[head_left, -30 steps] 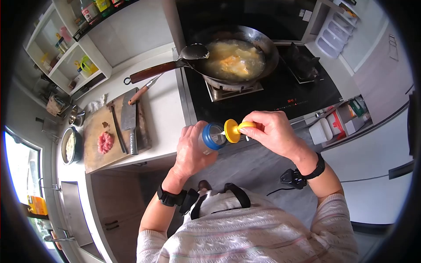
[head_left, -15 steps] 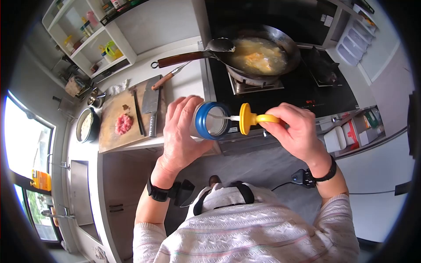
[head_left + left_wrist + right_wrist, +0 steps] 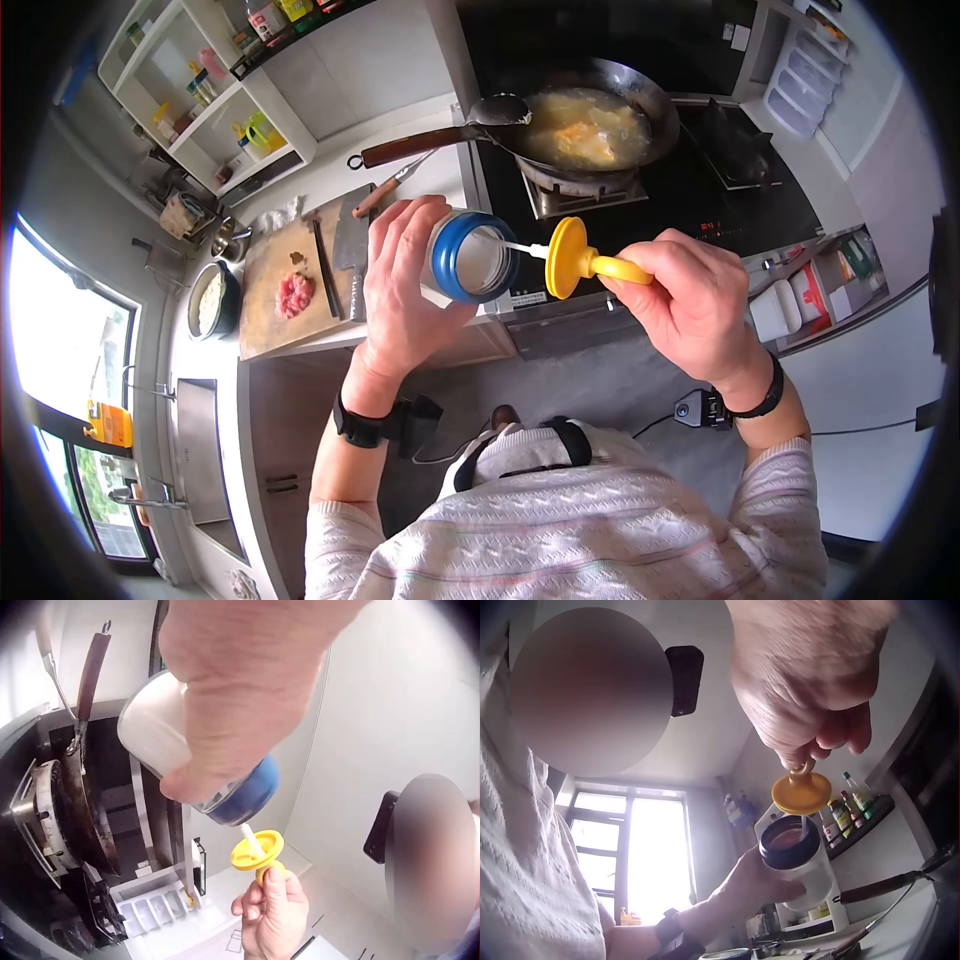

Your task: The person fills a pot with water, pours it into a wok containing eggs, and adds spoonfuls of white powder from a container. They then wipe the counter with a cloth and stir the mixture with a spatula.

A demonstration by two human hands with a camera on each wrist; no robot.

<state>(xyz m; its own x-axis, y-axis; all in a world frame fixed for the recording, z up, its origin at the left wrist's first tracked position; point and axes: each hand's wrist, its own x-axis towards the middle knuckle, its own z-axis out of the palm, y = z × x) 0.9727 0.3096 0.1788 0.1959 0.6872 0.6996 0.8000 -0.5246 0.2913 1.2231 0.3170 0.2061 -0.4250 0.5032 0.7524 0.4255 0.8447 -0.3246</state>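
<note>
My left hand (image 3: 400,295) grips a clear jar (image 3: 150,727) with a blue rim (image 3: 452,262), tipped so its mouth faces right. White contents show inside. My right hand (image 3: 690,300) pinches the ring handle of a yellow lid (image 3: 567,260), held a short way off the mouth. From the lid's underside a thin white stem (image 3: 530,249) reaches into the jar; its far end is inside the mouth. In the right wrist view the lid (image 3: 801,793) hangs just above the jar's rim (image 3: 784,855).
Behind the hands a wok (image 3: 655,110) with broth and egg sits on the stove, a ladle (image 3: 500,110) across its edge. On the left, a cutting board (image 3: 265,335) bears minced meat (image 3: 295,295), chopsticks (image 3: 327,270) and a cleaver (image 3: 350,247). An open drawer (image 3: 850,300) is at right.
The yellow lid has moved right, away from the jar's mouth, drawing more of the white stem into sight. The jar has risen a little, and the head view has shifted left.
</note>
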